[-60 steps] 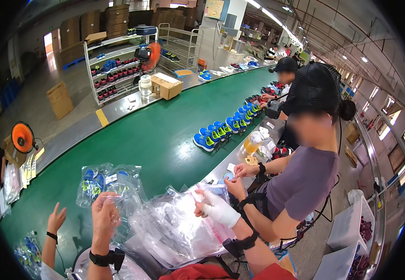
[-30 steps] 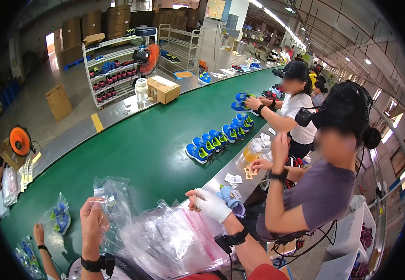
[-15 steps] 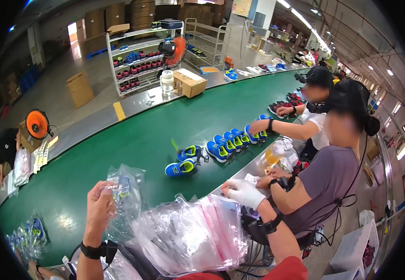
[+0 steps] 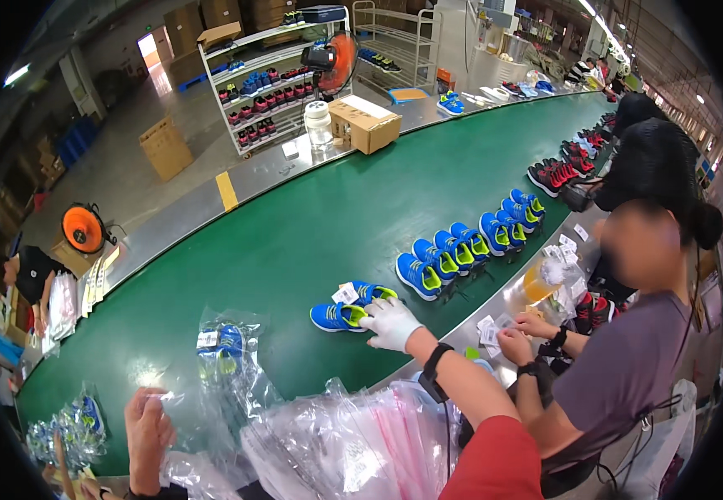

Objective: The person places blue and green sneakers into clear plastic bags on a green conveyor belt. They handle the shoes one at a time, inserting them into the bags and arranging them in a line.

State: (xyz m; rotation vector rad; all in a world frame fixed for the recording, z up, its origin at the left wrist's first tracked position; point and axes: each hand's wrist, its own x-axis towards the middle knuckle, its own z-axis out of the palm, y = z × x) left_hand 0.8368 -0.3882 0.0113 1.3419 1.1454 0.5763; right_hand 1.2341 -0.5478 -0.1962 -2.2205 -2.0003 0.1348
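Moved: my right hand (image 4: 390, 322), gloved white, has left the bag pile and now rests fingers spread on the blue-and-yellow shoe pair (image 4: 350, 307) on the green conveyor belt (image 4: 295, 225).
Left hand (image 4: 150, 433): pinching a clear plastic bag (image 4: 230, 367), ready for the pair.
Around: bagged shoes (image 4: 71, 425) left; row of blue shoes (image 4: 470, 242) right.
In the way: plastic bag pile (image 4: 353, 442); co-worker's hands (image 4: 518, 337) close beside.

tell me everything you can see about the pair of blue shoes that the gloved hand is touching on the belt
The pair of blue shoes is small, with bright blue uppers, lime-yellow trim and white soles. It lies on the green conveyor belt, apart from the row of similar pairs further along. A white tag rests on top. The right hand, in a white glove, rests on the near shoe; its grip is unclear.
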